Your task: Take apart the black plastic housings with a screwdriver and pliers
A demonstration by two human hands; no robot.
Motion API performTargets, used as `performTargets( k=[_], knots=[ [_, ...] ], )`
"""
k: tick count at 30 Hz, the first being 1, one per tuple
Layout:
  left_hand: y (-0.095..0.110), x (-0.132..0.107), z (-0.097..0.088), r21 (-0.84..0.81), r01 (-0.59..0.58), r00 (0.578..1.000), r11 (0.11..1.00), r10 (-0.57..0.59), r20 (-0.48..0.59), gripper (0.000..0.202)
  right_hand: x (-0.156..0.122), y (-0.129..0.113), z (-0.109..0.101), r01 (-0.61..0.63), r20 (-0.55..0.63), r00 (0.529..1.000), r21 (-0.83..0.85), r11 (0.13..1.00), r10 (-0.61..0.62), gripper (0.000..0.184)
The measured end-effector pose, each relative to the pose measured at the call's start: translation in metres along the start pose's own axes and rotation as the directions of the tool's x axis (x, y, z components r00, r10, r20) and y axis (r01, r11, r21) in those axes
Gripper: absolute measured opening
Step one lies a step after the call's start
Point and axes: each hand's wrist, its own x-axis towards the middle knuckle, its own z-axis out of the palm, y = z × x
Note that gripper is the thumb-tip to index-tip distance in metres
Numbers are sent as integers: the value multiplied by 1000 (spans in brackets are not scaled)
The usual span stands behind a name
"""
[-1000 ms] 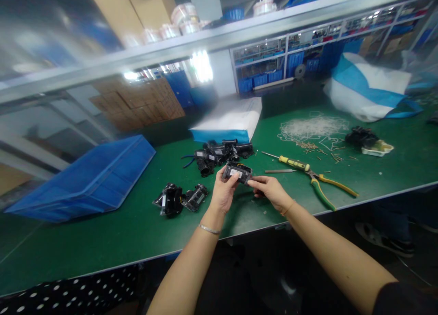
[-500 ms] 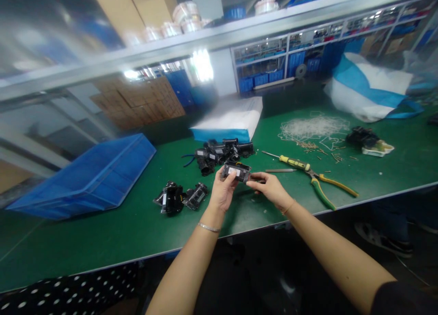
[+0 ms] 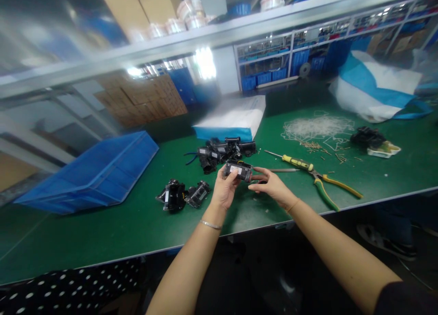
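Observation:
My left hand point(image 3: 225, 191) grips a small black plastic part with a white label point(image 3: 237, 169), held a little above the green table point(image 3: 130, 223). My right hand point(image 3: 272, 185) is at the part's right end, fingers pinched together against it. Just behind the part lies a pile of similar black parts point(image 3: 224, 150). Two more black parts point(image 3: 181, 195) lie to the left of my left hand.
A tilted blue bin point(image 3: 92, 173) stands at the left. A yellow-handled screwdriver point(image 3: 294, 161) and pliers point(image 3: 330, 187) lie to the right, with loose screws and thin wire bits point(image 3: 318, 128) behind. A white-blue bag point(image 3: 232, 118) and a larger sack point(image 3: 372, 91) sit at the back.
Both hands with the black part have shifted slightly away from me and upward. The right fingers have moved closer onto the part's end.

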Motion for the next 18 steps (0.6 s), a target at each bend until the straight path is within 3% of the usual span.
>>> performTargets(
  k=[2, 5, 9, 12, 14, 18],
  knots=[
    [-1, 0, 0, 4, 2, 1000, 1000, -2, -3, 54, 1, 1, 0, -47, 32, 998, -4, 999, 47, 49],
    [-2, 1, 0, 12, -1, 1000, 1000, 1, -6, 55, 2, 1, 1, -51, 28, 998, -25, 998, 52, 44],
    [-4, 1, -1, 10, 2, 1000, 1000, -2, -3, 58, 0, 0, 3, 22, -18, 1000, -56, 998, -23, 68],
    [-4, 2, -2, 9, 8, 1000, 1000, -8, 0, 56, -1, 0, 1, -7, 33, 999, -86, 996, 10, 49],
    [-3, 2, -1, 7, 12, 1000, 1000, -12, 8, 55, 0, 1, 0, -8, 52, 999, -123, 992, 14, 48],
    [-3, 1, 1, 12, 16, 1000, 1000, -16, 7, 56, 1, 2, 0, 111, -35, 992, -241, 964, -123, 50]
  ],
)
